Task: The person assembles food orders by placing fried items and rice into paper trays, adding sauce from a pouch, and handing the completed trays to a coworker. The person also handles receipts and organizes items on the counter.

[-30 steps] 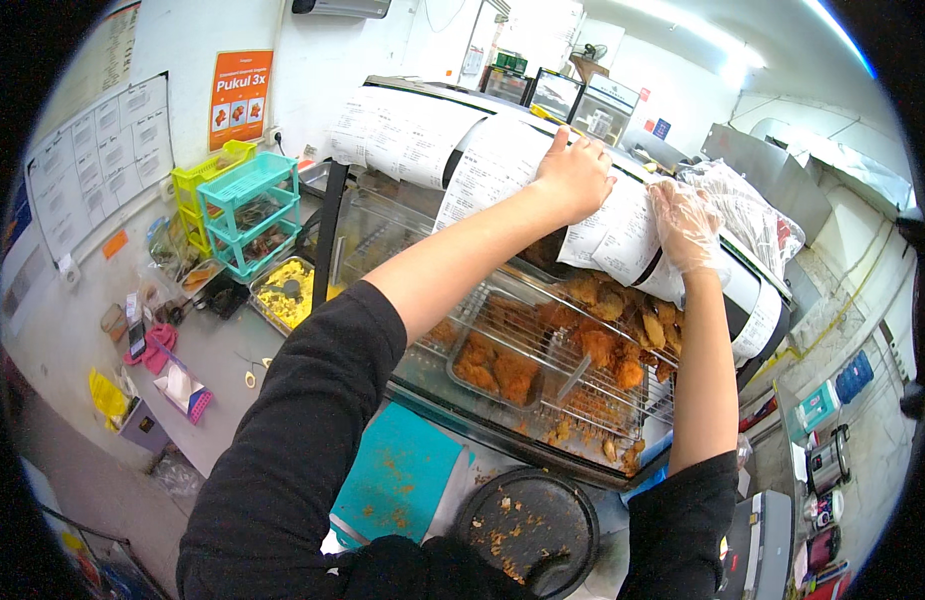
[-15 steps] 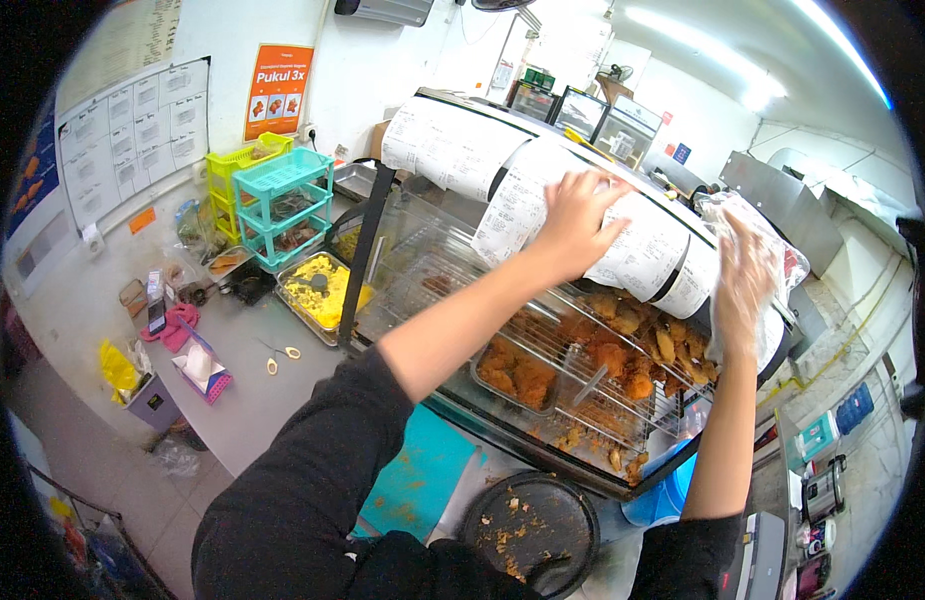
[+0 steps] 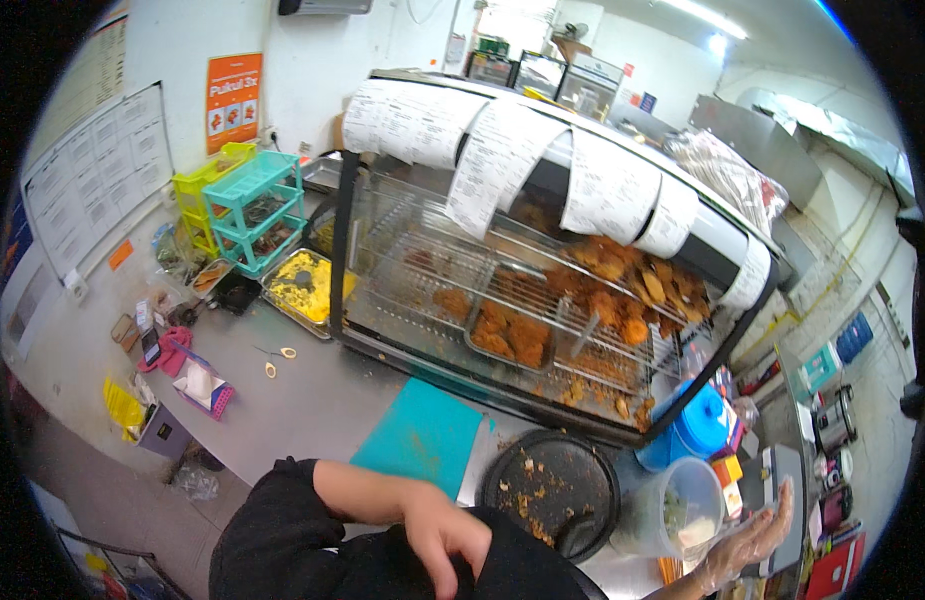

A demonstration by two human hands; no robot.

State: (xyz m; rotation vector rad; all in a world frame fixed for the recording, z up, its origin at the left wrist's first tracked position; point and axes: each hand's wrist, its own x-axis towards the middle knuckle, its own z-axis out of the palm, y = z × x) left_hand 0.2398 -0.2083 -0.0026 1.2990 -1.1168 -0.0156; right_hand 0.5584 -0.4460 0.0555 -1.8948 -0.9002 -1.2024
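Observation:
My left hand (image 3: pixel 444 535) is bare and hangs low in front of my dark shirt, fingers down and apart, with nothing visible in it. A thin clear glove covers my right hand (image 3: pixel 752 540), whose fingers are stretched out. It is beside a clear plastic container (image 3: pixel 672 510), which has something green and white inside. Left of that container lies a round black tray (image 3: pixel 552 490) with brown crumbs. Beyond it stands a glass display case (image 3: pixel 422 330) holding fried chicken (image 3: pixel 517 330) on racks and trays. Long printed paper slips (image 3: pixel 607 185) hang over its top front edge.
A teal board (image 3: pixel 422 435) lies on the counter (image 3: pixel 312 400). Scissors (image 3: pixel 277 360), a tissue box (image 3: pixel 204 385) and a tray of yellow food (image 3: pixel 307 285) are to the left, near stacked teal baskets (image 3: pixel 252 205). A blue lidded container (image 3: pixel 697 425) stands right of the tray.
Both my hands have come down from the paper slips at the case's top, the left to my body, the right to the lower right. The slips now hang free, and the view has shifted.

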